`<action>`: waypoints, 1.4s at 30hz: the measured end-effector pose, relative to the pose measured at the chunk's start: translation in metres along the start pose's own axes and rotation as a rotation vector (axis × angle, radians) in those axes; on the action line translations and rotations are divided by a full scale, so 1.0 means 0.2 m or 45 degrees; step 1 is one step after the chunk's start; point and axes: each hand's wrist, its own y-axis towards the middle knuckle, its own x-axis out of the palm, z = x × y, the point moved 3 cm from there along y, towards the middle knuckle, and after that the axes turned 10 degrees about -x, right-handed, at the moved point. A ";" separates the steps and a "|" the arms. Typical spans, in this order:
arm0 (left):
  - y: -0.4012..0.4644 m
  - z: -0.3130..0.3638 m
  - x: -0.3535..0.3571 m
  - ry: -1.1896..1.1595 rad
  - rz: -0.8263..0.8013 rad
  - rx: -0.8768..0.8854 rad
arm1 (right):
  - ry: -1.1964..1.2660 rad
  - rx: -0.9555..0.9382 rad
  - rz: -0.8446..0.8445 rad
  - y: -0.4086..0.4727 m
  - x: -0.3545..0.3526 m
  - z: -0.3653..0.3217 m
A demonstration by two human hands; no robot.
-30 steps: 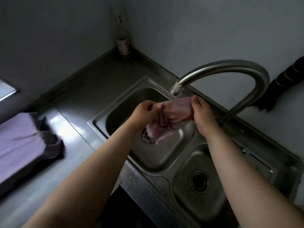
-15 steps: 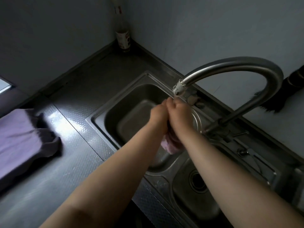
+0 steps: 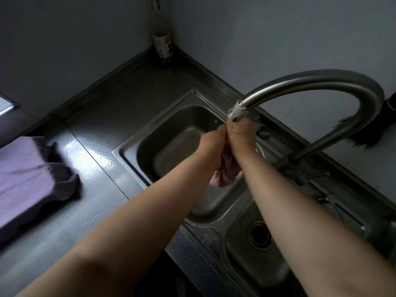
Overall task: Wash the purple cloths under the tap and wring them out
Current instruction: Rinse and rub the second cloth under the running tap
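Your left hand (image 3: pixel 211 146) and right hand (image 3: pixel 241 136) clench the bunched purple cloth (image 3: pixel 225 172) together below the tap spout (image 3: pixel 236 113), over the sink basin (image 3: pixel 171 133), so squeezed water drains away

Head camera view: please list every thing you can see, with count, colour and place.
Purple cloth: one, pinkish purple, bunched between both hands over the left basin.
Folded cloths: a stack, count unclear, purple, on the counter at far left.
Sink: one, two basins, steel, set in the counter.
Tap: one, steel, arched, spout just above the hands.
Bottle: one, pale label, in the back corner.
Brush: one, black, at the right edge by the wall.
Counter: one, grey steel.
Left hand: grips the cloth.
Right hand: grips the cloth.
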 end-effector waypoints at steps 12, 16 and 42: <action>0.12 0.02 -0.11 -0.034 0.121 -0.018 | 0.034 -0.037 -0.186 -0.13 0.13 0.02; 0.09 -0.09 -0.04 0.059 0.052 0.006 | -0.059 0.062 -0.107 0.03 0.04 0.08; 0.06 0.02 -0.32 -0.182 0.018 -0.077 | 0.609 0.062 -0.332 -0.13 -0.01 0.21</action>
